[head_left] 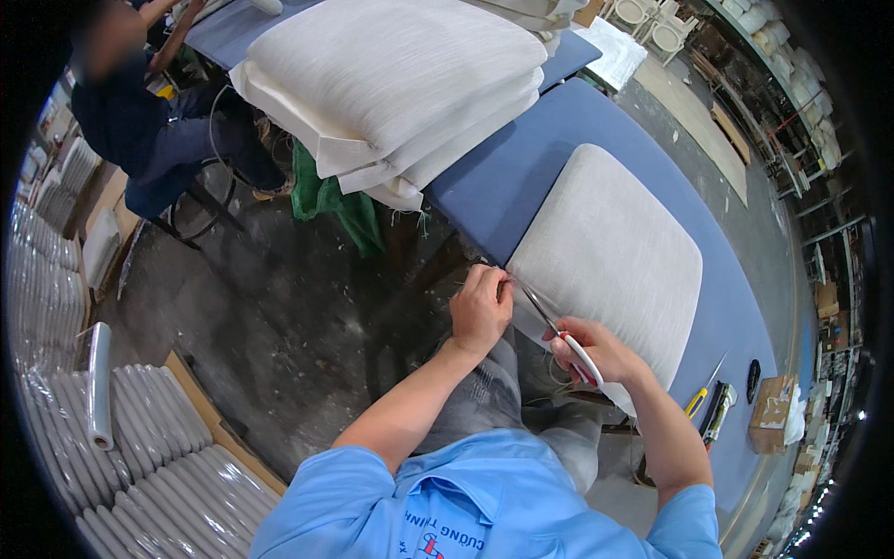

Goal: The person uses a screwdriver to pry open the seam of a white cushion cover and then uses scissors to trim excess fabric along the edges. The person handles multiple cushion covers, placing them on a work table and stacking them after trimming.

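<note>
A pale grey fabric-covered cushion (610, 261) lies at the near edge of the blue table, its loose cloth border hanging over toward me. My right hand (601, 351) grips a pair of scissors (579, 355) with white and red handles. Their metal blades reach left to the cushion's near left corner. There my left hand (482, 306) pinches at the cloth edge, fingers closed; whatever thread or fabric lies between them is too small to make out.
On the blue table (503, 177), more pale cushions (400, 74) are stacked beyond. A yellow-handled screwdriver (697, 401), other tools and a cardboard box (772, 415) lie at right. Plastic-wrapped pads (149, 410) fill the lower left. A seated person (177, 130) works at far left.
</note>
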The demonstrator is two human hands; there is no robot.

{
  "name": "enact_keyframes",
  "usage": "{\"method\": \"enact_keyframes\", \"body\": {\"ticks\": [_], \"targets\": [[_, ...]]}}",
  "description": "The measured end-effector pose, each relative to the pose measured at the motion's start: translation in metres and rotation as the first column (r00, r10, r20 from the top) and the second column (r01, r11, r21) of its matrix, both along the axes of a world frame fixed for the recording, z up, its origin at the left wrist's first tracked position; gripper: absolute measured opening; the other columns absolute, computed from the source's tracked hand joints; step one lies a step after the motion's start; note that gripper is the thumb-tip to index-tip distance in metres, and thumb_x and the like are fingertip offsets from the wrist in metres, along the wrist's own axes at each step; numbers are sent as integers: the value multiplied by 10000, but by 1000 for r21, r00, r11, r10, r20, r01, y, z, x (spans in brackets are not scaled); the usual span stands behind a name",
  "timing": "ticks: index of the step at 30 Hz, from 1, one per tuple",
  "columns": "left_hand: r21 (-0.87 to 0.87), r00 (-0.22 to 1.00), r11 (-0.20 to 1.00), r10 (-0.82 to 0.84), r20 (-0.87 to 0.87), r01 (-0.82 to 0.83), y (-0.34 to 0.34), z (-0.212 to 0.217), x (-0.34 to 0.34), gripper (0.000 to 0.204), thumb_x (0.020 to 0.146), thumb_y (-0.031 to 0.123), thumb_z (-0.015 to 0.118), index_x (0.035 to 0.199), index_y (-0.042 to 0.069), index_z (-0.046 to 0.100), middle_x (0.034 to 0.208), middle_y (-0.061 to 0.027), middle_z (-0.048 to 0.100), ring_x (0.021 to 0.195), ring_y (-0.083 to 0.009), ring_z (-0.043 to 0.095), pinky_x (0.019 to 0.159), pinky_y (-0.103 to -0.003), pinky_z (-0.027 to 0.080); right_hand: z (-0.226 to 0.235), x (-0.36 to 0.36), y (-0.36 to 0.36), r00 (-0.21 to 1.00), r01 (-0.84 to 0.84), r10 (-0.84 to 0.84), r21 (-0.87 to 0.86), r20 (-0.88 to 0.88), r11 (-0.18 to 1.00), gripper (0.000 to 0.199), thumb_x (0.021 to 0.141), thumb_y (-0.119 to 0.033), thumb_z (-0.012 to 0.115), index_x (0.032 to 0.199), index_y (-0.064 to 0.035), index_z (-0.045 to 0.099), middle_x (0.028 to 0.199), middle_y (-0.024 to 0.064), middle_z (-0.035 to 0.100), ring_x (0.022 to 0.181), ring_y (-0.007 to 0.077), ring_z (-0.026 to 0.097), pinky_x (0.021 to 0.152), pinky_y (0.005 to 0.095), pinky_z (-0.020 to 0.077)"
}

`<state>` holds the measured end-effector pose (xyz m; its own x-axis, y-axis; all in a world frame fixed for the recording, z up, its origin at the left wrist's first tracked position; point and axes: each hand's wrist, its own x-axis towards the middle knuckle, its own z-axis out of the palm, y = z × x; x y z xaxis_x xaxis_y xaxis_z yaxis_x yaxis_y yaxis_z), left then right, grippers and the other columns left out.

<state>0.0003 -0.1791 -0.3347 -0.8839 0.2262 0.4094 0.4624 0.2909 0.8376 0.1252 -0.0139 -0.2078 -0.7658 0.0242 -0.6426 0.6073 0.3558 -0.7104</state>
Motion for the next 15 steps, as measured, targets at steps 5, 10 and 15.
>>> {"method": "enact_keyframes", "body": {"ticks": [5, 10, 15], "targets": [[122, 999, 993, -11, 49, 5, 2, -12, 3, 100, 869, 42, 756, 929, 46, 676, 907, -104, 687, 796, -306, 710, 710, -399, 571, 5, -23, 8, 986, -156, 141, 185, 93, 970, 561, 1015, -613, 628, 995, -52, 633, 705, 17, 603, 581, 123, 622, 513, 298, 488], [286, 992, 958, -25, 120, -10, 5, -18, 3, 118, 852, 25, 761, 907, 30, 657, 994, -145, 726, 904, -340, 724, 807, -404, 575, 15, -33, 8, 974, -222, 201, 258, 104, 940, 583, 1005, -613, 642, 953, -31, 655, 691, 37, 627, 572, 142, 627, 513, 320, 487], [337, 987, 942, -47, 153, -8, 5, -20, 5, 119, 849, 21, 755, 913, 27, 655, 1042, -154, 740, 957, -351, 728, 846, -413, 573, 19, -41, 7, 965, -263, 247, 347, 90, 900, 557, 997, -573, 671, 911, -22, 675, 676, 60, 629, 582, 180, 618, 559, 374, 487]]}}
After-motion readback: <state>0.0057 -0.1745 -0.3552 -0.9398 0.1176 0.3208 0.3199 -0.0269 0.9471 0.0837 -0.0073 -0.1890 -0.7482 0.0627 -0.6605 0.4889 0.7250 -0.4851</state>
